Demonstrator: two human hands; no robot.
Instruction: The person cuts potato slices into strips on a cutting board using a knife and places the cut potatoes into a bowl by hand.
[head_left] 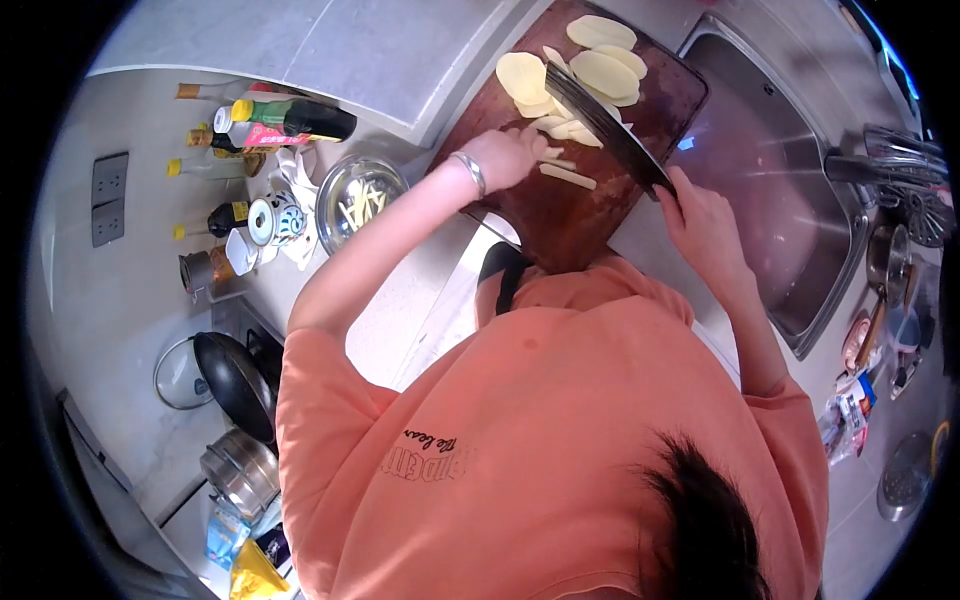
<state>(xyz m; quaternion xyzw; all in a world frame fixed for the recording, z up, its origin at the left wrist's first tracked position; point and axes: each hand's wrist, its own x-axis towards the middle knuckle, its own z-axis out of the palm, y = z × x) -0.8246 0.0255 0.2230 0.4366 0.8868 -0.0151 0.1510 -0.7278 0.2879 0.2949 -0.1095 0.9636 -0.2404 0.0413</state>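
Note:
On a dark brown cutting board (570,220) lie several pale potato slices (608,72), overlapping at the far end. My right hand (703,222) is closed around the handle of a kitchen knife (608,128), whose dark blade slants across the board over the slices' near edge. My left hand (508,160), with a silver bangle at the wrist, is left of the blade. Its bent fingers are closed at the ends of some potato strips (552,160); the fingertips are partly hidden. One loose potato strip (568,177) lies on the board just nearer to me.
Left of the board stands a glass bowl (326,222) holding cut strips, beside a patterned jar (277,219) and several sauce bottles (300,118). A steel sink (800,240) adjoins the board on the right. A wok (232,385) and steel pot (240,470) are at lower left.

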